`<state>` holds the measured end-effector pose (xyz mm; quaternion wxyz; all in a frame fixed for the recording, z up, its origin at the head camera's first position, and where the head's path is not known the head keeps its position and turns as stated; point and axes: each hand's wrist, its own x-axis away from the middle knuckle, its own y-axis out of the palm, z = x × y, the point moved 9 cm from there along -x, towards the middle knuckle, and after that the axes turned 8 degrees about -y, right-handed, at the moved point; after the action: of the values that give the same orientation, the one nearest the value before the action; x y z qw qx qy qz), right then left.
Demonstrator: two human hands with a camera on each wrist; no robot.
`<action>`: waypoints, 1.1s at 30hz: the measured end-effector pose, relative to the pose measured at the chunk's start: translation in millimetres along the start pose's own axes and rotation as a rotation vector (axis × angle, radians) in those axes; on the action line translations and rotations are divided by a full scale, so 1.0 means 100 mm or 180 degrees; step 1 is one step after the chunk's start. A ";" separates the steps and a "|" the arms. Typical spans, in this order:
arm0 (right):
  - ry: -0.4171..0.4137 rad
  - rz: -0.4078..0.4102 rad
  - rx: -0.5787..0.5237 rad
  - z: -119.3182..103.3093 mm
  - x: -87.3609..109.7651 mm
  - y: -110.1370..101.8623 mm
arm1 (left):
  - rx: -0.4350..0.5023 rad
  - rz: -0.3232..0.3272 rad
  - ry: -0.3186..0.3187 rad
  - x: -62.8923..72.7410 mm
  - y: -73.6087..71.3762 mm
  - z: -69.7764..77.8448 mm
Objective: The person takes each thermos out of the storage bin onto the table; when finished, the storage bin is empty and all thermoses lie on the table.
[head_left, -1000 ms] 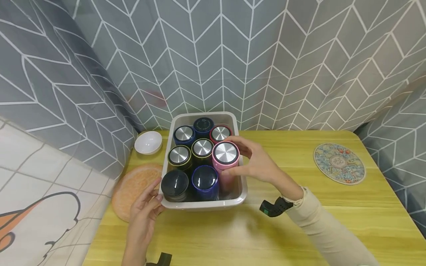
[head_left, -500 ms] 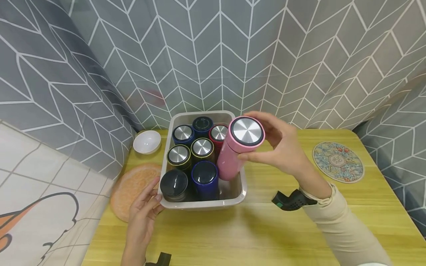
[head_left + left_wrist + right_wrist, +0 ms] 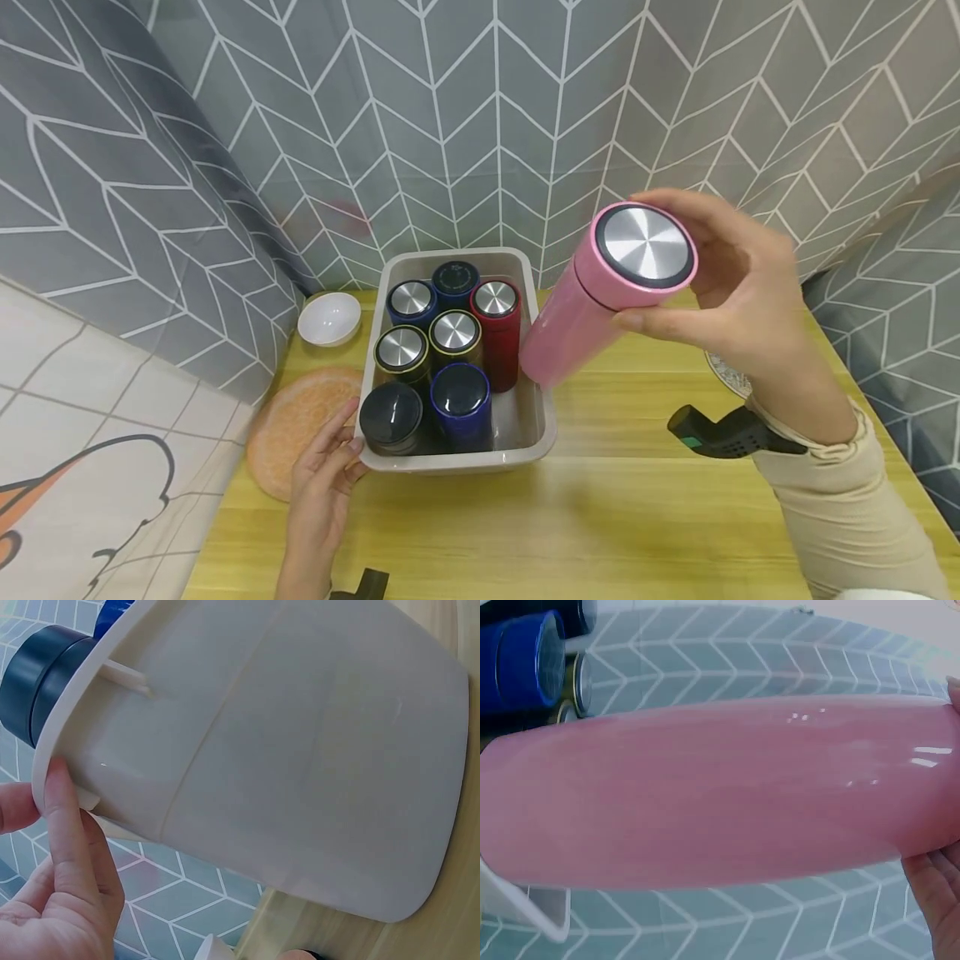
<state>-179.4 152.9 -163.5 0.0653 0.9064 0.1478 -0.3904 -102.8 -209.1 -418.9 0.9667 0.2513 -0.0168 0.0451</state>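
Note:
My right hand (image 3: 742,292) grips a pink thermos bottle (image 3: 573,312) near its steel-topped lid. The bottle leans, with its base over the right rim of a pale plastic bin (image 3: 536,442). In the right wrist view the pink thermos (image 3: 705,795) fills most of the picture. My left hand (image 3: 322,492) pinches the bin's front left rim between thumb and fingers, as the left wrist view shows at the hand (image 3: 71,862). Inside the bin stand several more thermoses, among them a red one (image 3: 501,350), a blue one (image 3: 463,408) and a black one (image 3: 392,417).
A white bowl (image 3: 330,319) sits left of the bin on the wooden table (image 3: 585,525). An orange round mat (image 3: 288,417) lies by my left hand. Behind my right wrist a patterned round mat (image 3: 726,377) is mostly hidden. Grey patterned curtains (image 3: 525,125) hang behind the table.
My right hand has lifted the pink thermos up out of the bin and carried it to the right, uncovering the red thermos. The left hand has stayed on the rim.

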 end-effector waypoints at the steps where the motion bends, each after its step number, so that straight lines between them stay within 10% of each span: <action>1: -0.0026 0.0039 0.0013 0.00 0.00 -0.05 | 0.0007 0.0014 -0.0005 0.00 0.00 0.00; 7: 0.0145 0.0278 0.0373 0.21 0.10 -0.36 | 0.0095 -0.0006 0.0037 0.00 -0.01 0.00; 16: 0.1224 0.0529 0.2065 1.01 0.51 -1.06 | 0.0176 -0.0182 0.0136 -0.01 0.02 0.02; 33: 0.1982 0.1473 0.2578 1.71 1.07 -1.99 | 0.0155 -0.0116 0.0117 -0.01 0.02 0.00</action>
<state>-291.1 324.7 -358.9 -0.2507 0.9403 -0.2044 -0.1054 -104.3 -207.9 -417.7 0.9611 0.2740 0.0066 0.0325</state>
